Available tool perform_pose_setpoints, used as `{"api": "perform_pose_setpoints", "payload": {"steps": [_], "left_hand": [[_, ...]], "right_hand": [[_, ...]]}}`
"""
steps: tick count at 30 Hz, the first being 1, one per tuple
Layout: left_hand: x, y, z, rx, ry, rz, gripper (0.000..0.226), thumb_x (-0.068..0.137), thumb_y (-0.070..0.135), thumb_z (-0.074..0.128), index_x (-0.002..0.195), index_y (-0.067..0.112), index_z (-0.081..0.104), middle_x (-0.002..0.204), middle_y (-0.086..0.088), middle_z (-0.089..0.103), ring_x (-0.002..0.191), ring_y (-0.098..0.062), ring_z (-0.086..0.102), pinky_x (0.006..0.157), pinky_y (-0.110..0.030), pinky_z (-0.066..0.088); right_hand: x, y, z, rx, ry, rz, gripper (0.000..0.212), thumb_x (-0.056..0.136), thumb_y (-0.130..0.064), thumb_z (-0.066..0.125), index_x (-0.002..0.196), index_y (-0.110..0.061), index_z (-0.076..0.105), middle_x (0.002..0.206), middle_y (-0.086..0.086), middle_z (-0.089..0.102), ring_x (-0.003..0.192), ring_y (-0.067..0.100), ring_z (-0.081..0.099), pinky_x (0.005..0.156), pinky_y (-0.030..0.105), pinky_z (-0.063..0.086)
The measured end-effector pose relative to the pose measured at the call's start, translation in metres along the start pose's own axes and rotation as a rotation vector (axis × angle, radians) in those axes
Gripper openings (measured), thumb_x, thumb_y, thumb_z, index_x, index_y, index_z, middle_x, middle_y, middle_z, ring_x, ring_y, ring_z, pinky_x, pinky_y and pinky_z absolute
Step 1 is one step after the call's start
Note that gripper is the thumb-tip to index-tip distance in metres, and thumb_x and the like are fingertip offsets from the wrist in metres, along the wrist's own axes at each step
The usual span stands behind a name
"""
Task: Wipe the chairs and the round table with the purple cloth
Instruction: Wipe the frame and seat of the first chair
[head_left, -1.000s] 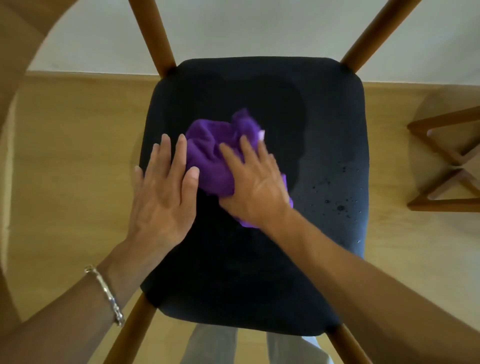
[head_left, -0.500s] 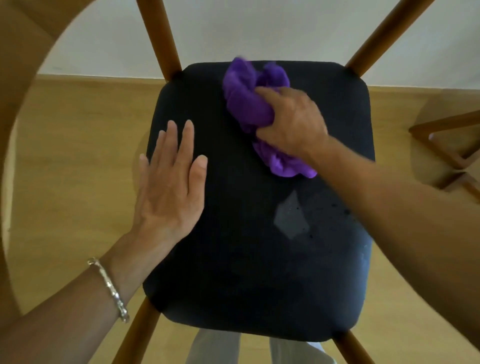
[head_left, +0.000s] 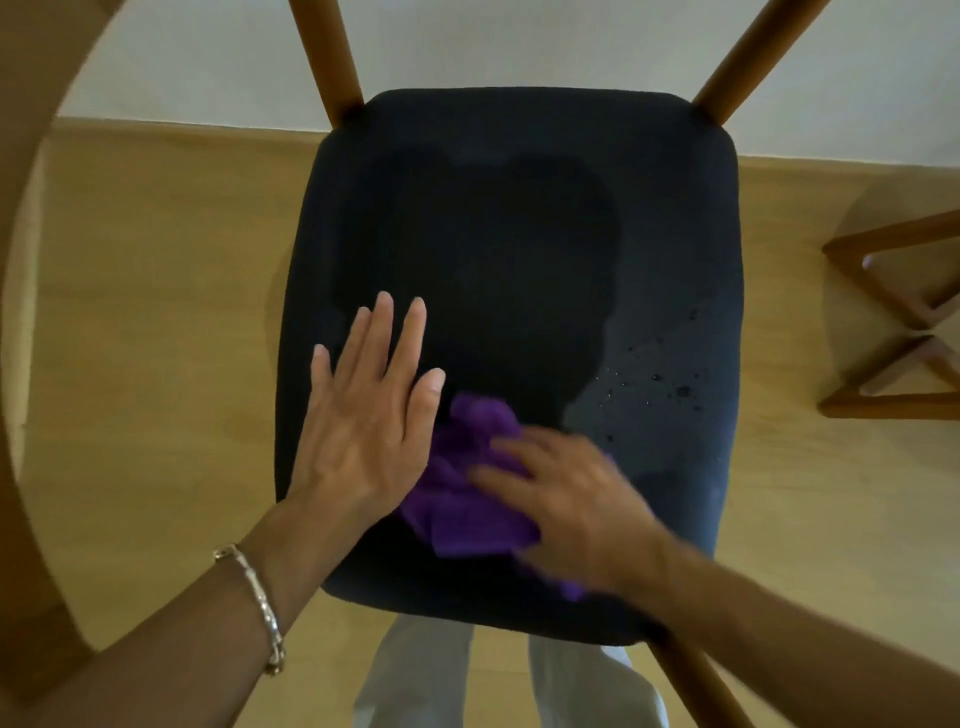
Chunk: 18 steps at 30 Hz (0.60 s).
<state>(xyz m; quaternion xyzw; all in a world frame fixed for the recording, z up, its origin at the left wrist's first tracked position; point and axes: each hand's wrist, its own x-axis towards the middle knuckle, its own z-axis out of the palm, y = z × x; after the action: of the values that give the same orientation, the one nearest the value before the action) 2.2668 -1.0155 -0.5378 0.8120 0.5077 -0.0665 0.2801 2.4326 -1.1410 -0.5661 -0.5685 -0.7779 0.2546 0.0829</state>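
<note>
**Purple cloth (head_left: 467, 499) down at the near edge of the seat**

Purple, crumpled and soft-looking, the cloth is bunched into loose folds on the near half of the chair seat (head_left: 519, 234), a little left of centre. The right hand (head_left: 571, 504) is on top of it, smeared by motion blur. Its fingers (head_left: 498, 457) read as stretched out and spread flat over the fabric, pressing it down rather than curled round it. A purple tail pokes out under the wrist.

The left hand (head_left: 369, 431) lies palm-down on the seat just beside the cloth. Its fingers are straight and close together, pointing away, and they hold nothing. The thumb side touches the cloth's left edge. A silver link bracelet (head_left: 257, 603) circles that wrist.

The seat is a rounded square pad in a very dark, matte, finely woven fabric. Towards its right side there's a scatter of small dark specks (head_left: 670, 384) on a slightly paler patch. Two round wooden posts (head_left: 324, 52) in warm brown rise from the far corners.

Underneath is a pale wood-grain floor (head_left: 145, 312), meeting a white wall at the top. A crossed wooden frame (head_left: 893, 322) stands well off to the right. A broad curved band of brown wood (head_left: 21, 364) sweeps down the left edge; what it belongs to, I can't tell. Pale trouser legs (head_left: 415, 675) show at the bottom.
</note>
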Motion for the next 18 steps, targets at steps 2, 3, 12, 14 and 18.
{"api": "perform_pose_setpoints", "payload": {"steps": [2, 3, 12, 14, 18], "left_hand": [[0.003, -0.006, 0.005, 0.033, -0.012, -0.017, 0.055, 0.088, 0.056, -0.006, 0.140, 0.038, -0.014, 0.158, 0.004, -0.006, 0.142, -0.009, -0.010, 0.116, -0.043, -0.004], [0.005, -0.009, 0.007, 0.055, -0.008, -0.021, 0.055, 0.089, 0.055, -0.005, 0.140, 0.037, -0.013, 0.158, 0.003, -0.005, 0.142, -0.010, -0.009, 0.116, -0.044, -0.003], [0.014, -0.011, 0.011, 0.066, -0.009, -0.040, 0.059, 0.088, 0.055, -0.005, 0.142, 0.035, -0.015, 0.158, 0.003, -0.007, 0.143, -0.010, -0.010, 0.116, -0.045, -0.003], [0.013, -0.007, 0.010, 0.040, -0.015, -0.042, 0.060, 0.087, 0.056, -0.005, 0.142, 0.034, -0.015, 0.158, 0.002, -0.007, 0.143, -0.011, -0.008, 0.116, -0.046, -0.001], [0.010, 0.009, 0.007, 0.023, -0.018, 0.004, 0.060, 0.085, 0.054, -0.005, 0.141, 0.032, -0.015, 0.158, -0.001, -0.004, 0.144, -0.015, -0.005, 0.117, -0.048, 0.001]], "right_hand": [[0.041, 0.033, -0.029, 0.003, 0.236, 0.061, 0.055, 0.069, -0.037, 0.064, 0.120, -0.016, 0.065, 0.116, 0.016, 0.066, 0.102, 0.040, 0.064, 0.079, 0.053, 0.055], [0.064, 0.052, -0.048, -0.018, 0.320, 0.144, 0.053, 0.071, -0.035, 0.059, 0.120, -0.015, 0.066, 0.115, 0.017, 0.065, 0.101, 0.041, 0.064, 0.081, 0.052, 0.054], [0.053, 0.043, -0.015, -0.053, 0.298, 0.254, 0.059, 0.054, -0.029, 0.079, 0.111, -0.016, 0.069, 0.109, 0.017, 0.067, 0.096, 0.040, 0.065, 0.081, 0.051, 0.053], [0.005, 0.008, 0.006, -0.040, 0.146, 0.179, 0.070, 0.049, -0.036, 0.088, 0.114, -0.022, 0.067, 0.117, 0.012, 0.066, 0.107, 0.037, 0.063, 0.085, 0.054, 0.053], [-0.039, -0.018, 0.012, 0.016, -0.186, 0.052, 0.070, 0.057, -0.053, 0.082, 0.120, -0.035, 0.054, 0.123, 0.000, 0.064, 0.114, 0.027, 0.060, 0.089, 0.049, 0.053]]}}
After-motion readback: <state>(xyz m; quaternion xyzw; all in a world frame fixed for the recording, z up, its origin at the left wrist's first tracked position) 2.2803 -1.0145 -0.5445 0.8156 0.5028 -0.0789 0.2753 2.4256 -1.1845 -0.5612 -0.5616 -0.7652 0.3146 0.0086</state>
